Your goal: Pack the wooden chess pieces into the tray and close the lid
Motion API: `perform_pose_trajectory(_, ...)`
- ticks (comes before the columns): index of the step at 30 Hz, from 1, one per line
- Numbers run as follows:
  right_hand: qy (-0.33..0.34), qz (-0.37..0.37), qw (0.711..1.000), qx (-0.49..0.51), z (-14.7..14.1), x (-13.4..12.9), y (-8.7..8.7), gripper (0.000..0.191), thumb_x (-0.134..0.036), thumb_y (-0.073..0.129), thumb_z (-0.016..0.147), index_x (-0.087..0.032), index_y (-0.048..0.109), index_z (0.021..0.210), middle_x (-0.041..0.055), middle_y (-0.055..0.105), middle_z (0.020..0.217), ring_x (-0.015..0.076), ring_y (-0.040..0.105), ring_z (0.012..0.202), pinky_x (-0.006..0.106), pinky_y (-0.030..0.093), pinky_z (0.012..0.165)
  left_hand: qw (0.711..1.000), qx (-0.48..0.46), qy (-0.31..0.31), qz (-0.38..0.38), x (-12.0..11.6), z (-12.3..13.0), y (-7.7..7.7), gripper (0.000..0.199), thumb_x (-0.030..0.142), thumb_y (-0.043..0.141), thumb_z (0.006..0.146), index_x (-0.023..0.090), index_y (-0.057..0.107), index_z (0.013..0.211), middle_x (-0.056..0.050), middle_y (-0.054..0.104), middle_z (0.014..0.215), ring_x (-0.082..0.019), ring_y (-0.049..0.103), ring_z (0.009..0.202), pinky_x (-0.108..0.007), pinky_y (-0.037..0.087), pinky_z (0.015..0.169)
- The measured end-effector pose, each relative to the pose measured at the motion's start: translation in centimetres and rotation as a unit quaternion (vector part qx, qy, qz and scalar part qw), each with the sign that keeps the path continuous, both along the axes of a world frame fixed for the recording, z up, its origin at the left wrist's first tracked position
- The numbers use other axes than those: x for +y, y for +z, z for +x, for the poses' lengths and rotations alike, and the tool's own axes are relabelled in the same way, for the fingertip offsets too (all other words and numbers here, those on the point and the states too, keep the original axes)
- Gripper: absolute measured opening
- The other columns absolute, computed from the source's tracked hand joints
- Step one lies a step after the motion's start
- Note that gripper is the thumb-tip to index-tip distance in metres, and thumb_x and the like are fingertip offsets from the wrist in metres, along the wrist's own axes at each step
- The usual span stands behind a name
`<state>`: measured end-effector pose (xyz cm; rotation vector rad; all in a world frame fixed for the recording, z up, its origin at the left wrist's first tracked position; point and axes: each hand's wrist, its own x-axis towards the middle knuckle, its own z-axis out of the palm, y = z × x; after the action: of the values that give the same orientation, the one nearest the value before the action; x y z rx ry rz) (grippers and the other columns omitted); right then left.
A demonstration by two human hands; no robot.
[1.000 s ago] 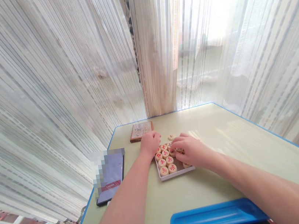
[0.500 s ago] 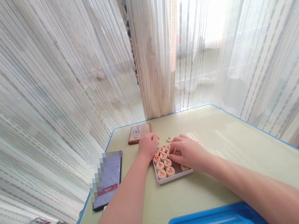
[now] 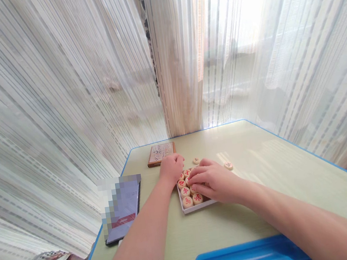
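A shallow white box holds rows of round wooden Chinese chess pieces with red characters. My right hand reaches over the box from the right, its bent fingers and thumb around a piece in the middle rows. That hand hides the right part of the box. My left hand is curled closed at the box's far left corner; what lies inside its fingers is hidden. Outside the box, one loose piece lies behind it and another loose piece lies to the right of my right hand.
A patterned box lid lies behind my left hand. To the left, a tablet, partly blurred out, lies on the pale green table. A blue tray edge runs along the near side, and sheer curtains hang behind.
My right hand has shifted left across the box, from the middle columns over the red pieces. The loose piece at the right now shows fully. My left hand stays in place.
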<state>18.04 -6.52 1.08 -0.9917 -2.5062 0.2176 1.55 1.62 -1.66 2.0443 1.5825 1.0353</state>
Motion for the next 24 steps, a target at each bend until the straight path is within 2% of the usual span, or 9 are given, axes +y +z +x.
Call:
perform_pose_trajectory(10, -0.01, 0.009, 1.0, 0.007, 0.03, -0.01, 0.01, 0.023, -0.025, 0.053, 0.086, -0.022, 0.072, 0.097, 0.0051, 0.068, 0.094, 0.019, 0.049, 0.084, 0.034, 0.039, 0.077, 1.0, -0.006, 0.0, -0.001, -0.07, 0.03, 0.14, 0.027, 0.022, 0.04, 0.077, 0.019, 0.063, 0.063, 0.0, 0.063, 0.058, -0.014, 0.056, 0.061, -0.027, 0.039, 0.062)
perform_pose_trajectory(12, -0.015, 0.012, 1.0, 0.012, 0.14, -0.14, 0.25, 0.021, -0.023, 0.054, 0.085, -0.02, 0.073, 0.093, 0.0058, 0.068, 0.091, 0.0189, 0.049, 0.083, 0.033, 0.039, 0.075, 1.0, -0.008, 0.0, -0.001, -0.09, 0.02, 0.15, 0.027, 0.022, 0.04, 0.077, 0.019, 0.062, 0.063, 0.0, 0.063, 0.058, -0.015, 0.056, 0.061, -0.027, 0.039, 0.063)
perform_pose_trajectory(16, 0.019, 0.007, 1.0, 0.001, 0.38, -0.33, 0.61, 0.02, -0.018, 0.053, 0.083, -0.02, 0.073, 0.081, 0.0041, 0.067, 0.079, 0.0168, 0.05, 0.077, 0.032, 0.039, 0.077, 1.0, -0.009, 0.001, 0.0, -0.09, -0.05, 0.14, 0.026, 0.023, 0.04, 0.077, 0.019, 0.063, 0.063, 0.0, 0.063, 0.058, -0.015, 0.056, 0.062, -0.027, 0.039, 0.063)
perform_pose_trajectory(19, 0.039, 0.008, 0.999, 0.0, 0.46, -0.3, 0.39, 0.02, -0.016, 0.054, 0.081, -0.02, 0.074, 0.084, 0.0029, 0.068, 0.081, 0.0156, 0.051, 0.076, 0.033, 0.038, 0.082, 1.0, -0.008, 0.003, -0.004, -0.06, -0.11, 0.15, 0.026, 0.023, 0.041, 0.077, 0.019, 0.063, 0.065, 0.0, 0.064, 0.059, -0.015, 0.056, 0.061, -0.027, 0.039, 0.061)
perform_pose_trajectory(24, 0.037, 0.022, 0.999, -0.006, 0.43, -0.4, 0.11, 0.021, -0.018, 0.054, 0.083, -0.022, 0.074, 0.087, 0.0036, 0.068, 0.083, 0.0169, 0.051, 0.079, 0.033, 0.04, 0.079, 1.0, -0.004, 0.003, -0.003, 0.03, -0.15, 0.16, 0.026, 0.023, 0.041, 0.076, 0.019, 0.063, 0.064, 0.0, 0.064, 0.059, -0.015, 0.056, 0.062, -0.027, 0.039, 0.061)
